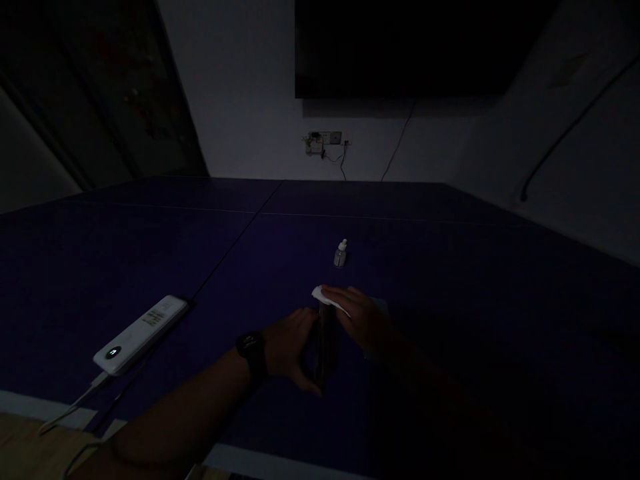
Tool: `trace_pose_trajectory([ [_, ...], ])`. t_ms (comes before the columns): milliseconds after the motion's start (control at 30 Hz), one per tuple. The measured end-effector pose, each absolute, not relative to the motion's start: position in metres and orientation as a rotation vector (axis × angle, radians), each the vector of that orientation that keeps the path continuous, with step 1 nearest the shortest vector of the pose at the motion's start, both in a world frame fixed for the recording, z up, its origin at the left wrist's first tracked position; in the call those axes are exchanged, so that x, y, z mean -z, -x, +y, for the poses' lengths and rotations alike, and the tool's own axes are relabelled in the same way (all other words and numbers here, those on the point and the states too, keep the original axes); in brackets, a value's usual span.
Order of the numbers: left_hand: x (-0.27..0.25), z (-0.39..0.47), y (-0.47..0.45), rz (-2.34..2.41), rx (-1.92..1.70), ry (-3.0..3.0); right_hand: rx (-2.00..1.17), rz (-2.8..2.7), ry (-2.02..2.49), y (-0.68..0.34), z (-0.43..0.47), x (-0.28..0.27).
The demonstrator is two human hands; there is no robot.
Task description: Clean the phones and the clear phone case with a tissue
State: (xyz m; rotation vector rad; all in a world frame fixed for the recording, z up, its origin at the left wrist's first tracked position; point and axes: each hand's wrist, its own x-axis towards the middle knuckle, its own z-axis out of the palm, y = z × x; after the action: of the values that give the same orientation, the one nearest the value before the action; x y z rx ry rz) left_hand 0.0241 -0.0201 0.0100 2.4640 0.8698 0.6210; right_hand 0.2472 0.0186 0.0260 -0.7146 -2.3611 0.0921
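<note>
Wall sockets (330, 138), a big dark screen (420, 47) and a blue table (280, 247) mark a dim room, home or office unclear.

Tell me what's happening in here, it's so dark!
Somebody's left hand holds a dark object, hard to make out, at a blue table, while the right hand holds a white cloth or tissue at its far end. A small bottle stands beyond the hands. To the left lies a white device with a lit spot and a cable.
</note>
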Motion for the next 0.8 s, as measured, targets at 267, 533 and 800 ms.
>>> trace_pose_trajectory([
  [267, -0.012, -0.019, -0.023, 0.869, -0.600, -2.458, -0.152, -2.352, 0.644, -0.252, 0.015, -0.032],
  [533, -0.010, -0.019, -0.024, 0.883, -0.600, -2.470, -0.100, -2.248, 0.848, -0.242, 0.027, -0.025],
  [800, -0.012, -0.020, -0.024, 0.855, -0.607, -2.452, -0.357, -1.989, 1.106, -0.237, 0.031, -0.020],
])
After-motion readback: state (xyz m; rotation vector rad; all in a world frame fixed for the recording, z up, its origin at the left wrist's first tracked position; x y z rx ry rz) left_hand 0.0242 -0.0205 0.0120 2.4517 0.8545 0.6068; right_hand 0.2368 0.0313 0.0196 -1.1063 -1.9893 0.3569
